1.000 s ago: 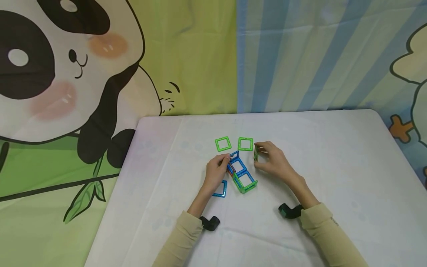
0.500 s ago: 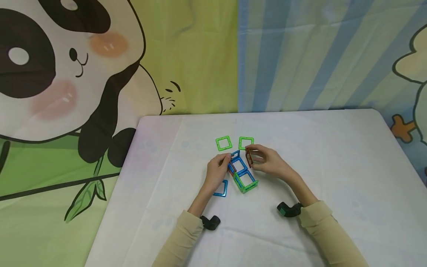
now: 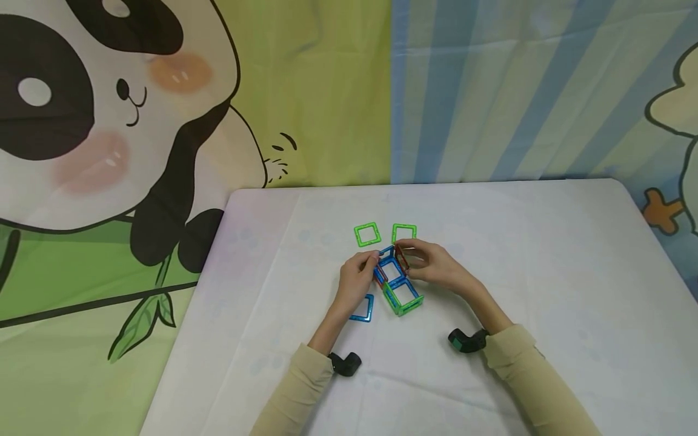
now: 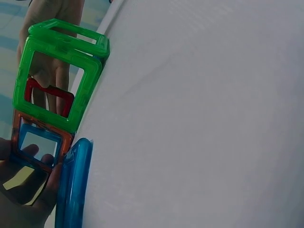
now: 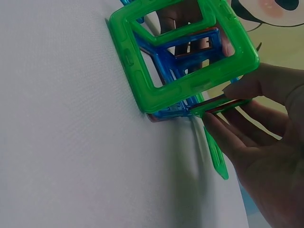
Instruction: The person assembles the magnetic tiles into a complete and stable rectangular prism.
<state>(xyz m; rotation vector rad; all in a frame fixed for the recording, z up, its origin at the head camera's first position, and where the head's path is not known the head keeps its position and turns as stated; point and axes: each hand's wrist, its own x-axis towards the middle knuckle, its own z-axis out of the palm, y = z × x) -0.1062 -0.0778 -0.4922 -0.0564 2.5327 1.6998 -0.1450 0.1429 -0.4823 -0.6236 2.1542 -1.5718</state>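
Observation:
A small structure of square magnetic tiles stands on the table. Blue tiles [image 3: 404, 283] lie flat as its base, and green tiles [image 5: 142, 95] stand upright at its near end. My left hand [image 3: 355, 280] pinches the orange-red tile [image 4: 43, 140] upright on the structure's left side. On the opposite side, my right hand [image 3: 440, 266] holds a red tile [image 3: 402, 259] upright between thumb and fingers, against the blue base. In the right wrist view, a green edge shows beside that red tile, so it may be more than one tile. Fingertips partly hide the far end.
Two loose green tiles, a left one [image 3: 368, 234] and a right one [image 3: 404, 232], lie beyond the structure. A loose blue tile [image 3: 370, 309] lies beside the left wrist, partly covered. White cloth covers the table [image 3: 545, 254]; a printed curtain [image 3: 327, 91] hangs behind.
My right hand has moved left with the red tile, from apart to the structure's right side. The left hand has stayed at the structure's left side.

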